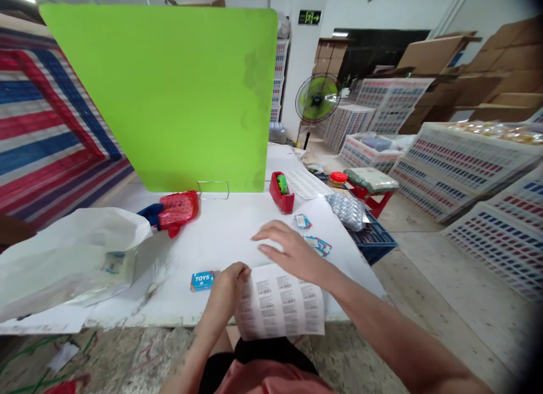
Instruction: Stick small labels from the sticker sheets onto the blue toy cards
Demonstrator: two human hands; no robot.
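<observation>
My left hand (231,283) is closed on the left edge of a white sheet of printed barcode labels (282,303), which hangs over the table's front edge above my lap. Above the sheet's far edge, my right hand (288,247) has its thumb and fingers apart, with nothing visible between them. Just left of my left hand lies a stack of blue cards (202,281) marked TOYS. Beyond my right hand are a small blue card with a white label (302,221) and several more labelled cards (320,245), partly overlapping.
A red tape dispenser (281,193) stands behind the cards, beside another label sheet (306,183). A red package (179,210) and a white plastic bag (72,258) lie to the left. A green board (169,99) rises at the back. Right of the table sits a blue crate (375,241).
</observation>
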